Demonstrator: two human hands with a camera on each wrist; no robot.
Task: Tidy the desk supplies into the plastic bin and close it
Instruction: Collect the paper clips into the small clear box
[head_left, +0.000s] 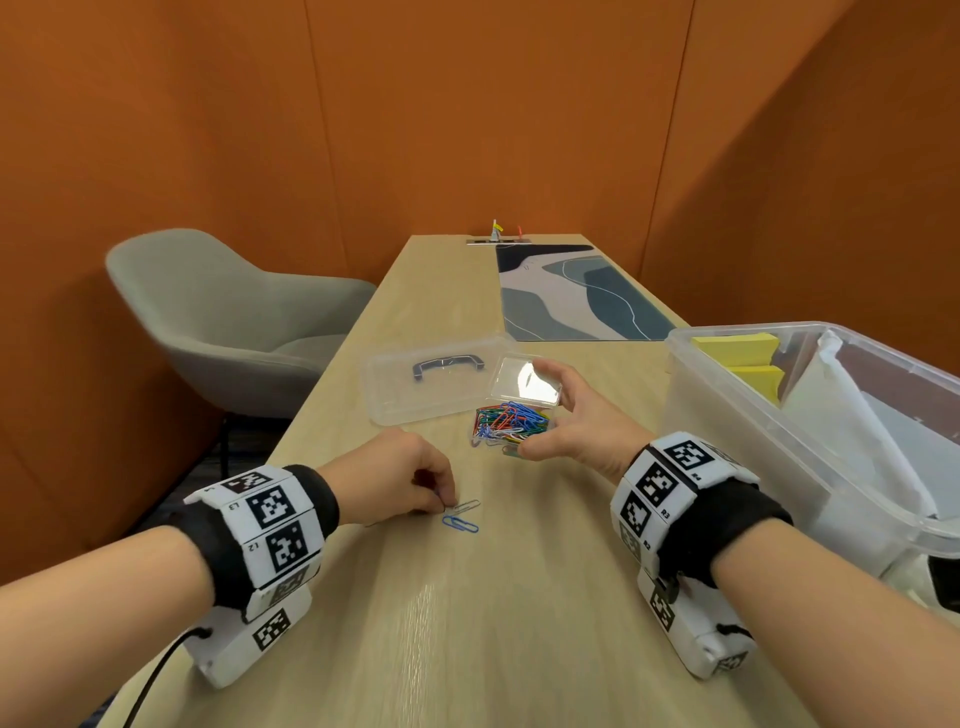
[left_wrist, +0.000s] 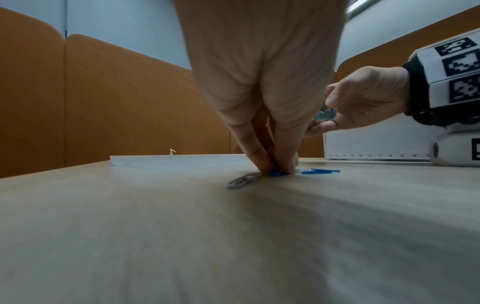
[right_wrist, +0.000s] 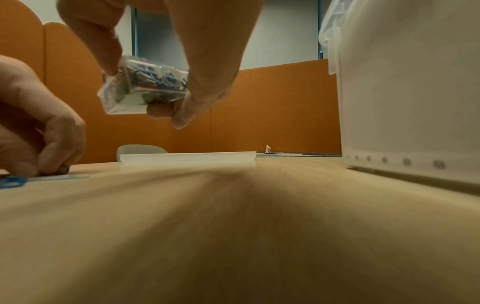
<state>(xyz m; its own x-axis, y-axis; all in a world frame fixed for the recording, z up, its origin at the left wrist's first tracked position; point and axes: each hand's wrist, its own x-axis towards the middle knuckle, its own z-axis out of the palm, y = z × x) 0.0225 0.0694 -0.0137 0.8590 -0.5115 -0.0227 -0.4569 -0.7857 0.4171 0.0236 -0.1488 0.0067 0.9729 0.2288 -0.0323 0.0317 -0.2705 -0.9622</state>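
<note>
My left hand (head_left: 440, 501) is low on the wooden desk, thumb and forefinger pinching the end of a blue paper clip (left_wrist: 275, 172) that lies flat. A grey paper clip (head_left: 467, 505) lies right beside it, touching the fingertips. My right hand (head_left: 537, 413) grips a small clear box of coloured paper clips (head_left: 511, 422) and holds it tilted above the desk (right_wrist: 145, 88), with its lid (head_left: 527, 382) flipped open. The large translucent plastic bin (head_left: 691, 395) stands open at the right, with yellow sticky-note pads (head_left: 737, 345) and white items inside.
The bin's clear lid (head_left: 405, 402), with a black handle (head_left: 449, 364), lies flat on the desk behind the hands. A patterned blue mat (head_left: 571, 296) covers the far right of the desk. A grey chair (head_left: 208, 312) stands at the left, and orange partitions surround the desk.
</note>
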